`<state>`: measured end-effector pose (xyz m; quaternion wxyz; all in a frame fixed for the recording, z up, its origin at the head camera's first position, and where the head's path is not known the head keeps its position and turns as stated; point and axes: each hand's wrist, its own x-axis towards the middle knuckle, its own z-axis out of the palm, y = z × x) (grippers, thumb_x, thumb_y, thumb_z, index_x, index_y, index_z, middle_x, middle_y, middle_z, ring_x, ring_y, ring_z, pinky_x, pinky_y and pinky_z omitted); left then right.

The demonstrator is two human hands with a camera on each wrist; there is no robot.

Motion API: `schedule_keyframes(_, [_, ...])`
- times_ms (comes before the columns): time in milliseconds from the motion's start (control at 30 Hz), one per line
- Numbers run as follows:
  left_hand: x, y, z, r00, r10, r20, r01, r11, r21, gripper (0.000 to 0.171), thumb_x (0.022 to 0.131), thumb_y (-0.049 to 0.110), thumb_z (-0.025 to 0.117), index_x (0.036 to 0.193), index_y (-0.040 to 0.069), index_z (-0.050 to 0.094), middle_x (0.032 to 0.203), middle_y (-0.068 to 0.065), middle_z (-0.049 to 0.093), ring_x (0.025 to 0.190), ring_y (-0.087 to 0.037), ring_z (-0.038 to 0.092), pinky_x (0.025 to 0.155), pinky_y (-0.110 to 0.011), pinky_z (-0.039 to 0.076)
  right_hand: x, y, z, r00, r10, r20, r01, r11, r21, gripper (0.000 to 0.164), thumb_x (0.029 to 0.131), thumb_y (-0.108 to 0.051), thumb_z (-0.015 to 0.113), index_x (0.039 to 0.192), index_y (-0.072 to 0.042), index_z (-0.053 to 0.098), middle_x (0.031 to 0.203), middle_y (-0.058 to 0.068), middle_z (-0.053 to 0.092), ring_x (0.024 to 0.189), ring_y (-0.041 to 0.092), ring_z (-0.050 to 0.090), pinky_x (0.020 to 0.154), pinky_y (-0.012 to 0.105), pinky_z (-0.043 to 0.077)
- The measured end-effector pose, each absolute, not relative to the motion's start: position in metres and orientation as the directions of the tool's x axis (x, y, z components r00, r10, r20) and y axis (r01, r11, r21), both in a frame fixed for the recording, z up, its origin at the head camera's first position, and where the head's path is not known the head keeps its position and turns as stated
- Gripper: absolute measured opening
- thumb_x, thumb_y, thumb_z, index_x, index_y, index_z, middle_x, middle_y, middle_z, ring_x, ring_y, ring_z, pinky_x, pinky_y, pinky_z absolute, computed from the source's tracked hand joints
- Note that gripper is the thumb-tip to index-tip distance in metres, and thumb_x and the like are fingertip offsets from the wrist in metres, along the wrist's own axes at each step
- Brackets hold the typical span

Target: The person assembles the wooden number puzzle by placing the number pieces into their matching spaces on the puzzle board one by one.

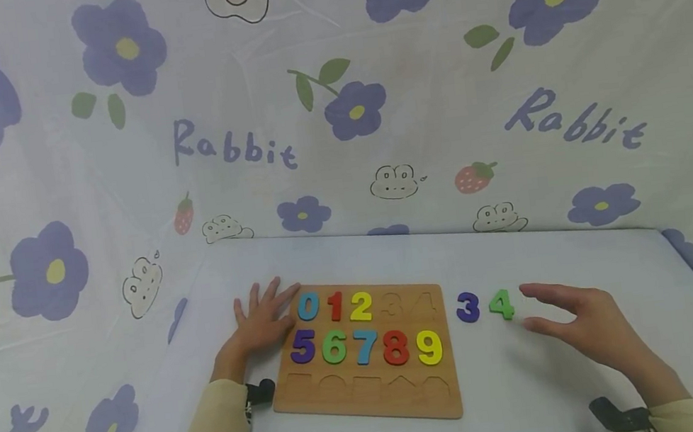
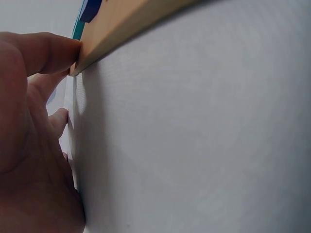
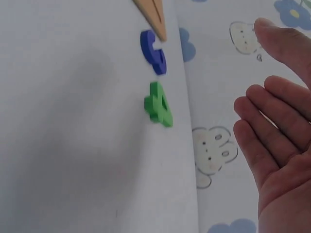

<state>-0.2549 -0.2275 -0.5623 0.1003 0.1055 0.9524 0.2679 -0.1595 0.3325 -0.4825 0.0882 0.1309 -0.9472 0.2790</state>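
A wooden number puzzle board (image 1: 366, 392) lies on the white table. Its pieces 0, 1, 2 and 5 through 9 sit in their places, while the outlines of 3 and 4 show bare wood. My left hand (image 1: 263, 325) rests at the board's left edge, fingers spread, and in the left wrist view the thumb (image 2: 53, 51) touches the board's side. To the right of the board lie a purple number 3 (image 1: 468, 307) and a green number 4 (image 1: 501, 305). My right hand (image 1: 590, 324) hovers just right of the 4, thumb and fingers apart, holding nothing.
Along the board's bottom row run several shallow outlined shapes (image 1: 366, 386) with no pieces in them. Behind the white table (image 1: 522, 403) hangs a cloth (image 1: 417, 44) printed with flowers and rabbits. Dark camera straps (image 1: 620, 416) circle the wrists.
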Motion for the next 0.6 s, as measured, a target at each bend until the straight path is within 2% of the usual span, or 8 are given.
schedule_keyframes(67, [-0.254,-0.228,-0.562,-0.958,0.253,-0.137,0.145,0.835,0.530,0.067,0.105,0.028,0.056,0.171,0.027,0.040,0.184,-0.019,0.013,0.167,-0.057,-0.009,0.124,-0.082,-0.017,-0.160,0.342,-0.484,-0.953,-0.196,0.229,-0.288,0.815,-0.503,0.055,0.087,-0.041,0.093,0.137,-0.021,0.078,0.134,0.003,0.080,0.128,0.033,0.072,0.098,-0.004,0.036])
schedule_keyframes(167, [-0.255,-0.228,-0.563,-0.959,0.251,-0.130,0.145,0.832,0.535,0.068,0.105,0.027,0.056,0.171,0.026,0.041,0.184,-0.020,0.013,0.167,-0.058,-0.009,0.124,-0.082,-0.018,-0.161,0.353,-0.488,-0.956,-0.191,0.224,-0.282,0.812,-0.511,0.056,0.086,-0.041,0.094,0.137,-0.023,0.078,0.133,0.004,0.080,0.127,-0.001,0.070,0.097,-0.006,0.033])
schedule_keyframes(233, [-0.256,-0.228,-0.565,-0.960,0.252,-0.123,0.149,0.831,0.537,0.068,0.104,0.027,0.056,0.171,0.027,0.041,0.184,-0.020,0.013,0.167,-0.057,-0.010,0.124,-0.082,-0.019,-0.162,0.358,-0.491,-0.957,-0.184,0.223,-0.276,0.804,-0.526,0.056,0.085,-0.039,0.095,0.136,-0.023,0.078,0.132,0.004,0.081,0.123,-0.023,0.058,0.096,-0.006,0.034])
schedule_keyframes(300, [-0.256,-0.229,-0.567,-0.960,0.253,-0.119,0.153,0.829,0.537,0.068,0.103,0.028,0.056,0.170,0.027,0.041,0.184,-0.020,0.013,0.167,-0.058,-0.010,0.123,-0.082,-0.020,-0.162,0.361,-0.493,-0.959,-0.180,0.218,-0.271,0.801,-0.533,0.056,0.085,-0.038,0.096,0.135,-0.023,0.079,0.132,0.005,0.081,0.120,-0.035,0.042,0.096,-0.006,0.035])
schedule_keyframes(600, [-0.258,-0.229,-0.568,-0.959,0.247,-0.138,0.140,0.839,0.526,0.068,0.105,0.029,0.056,0.171,0.027,0.040,0.185,-0.018,0.012,0.167,-0.056,-0.011,0.123,-0.081,-0.020,-0.166,0.362,-0.503,-0.968,-0.170,0.185,-0.247,0.783,-0.571,0.057,0.087,-0.035,0.095,0.138,-0.018,0.077,0.135,0.008,0.080,0.119,-0.037,0.038,0.096,-0.006,0.034])
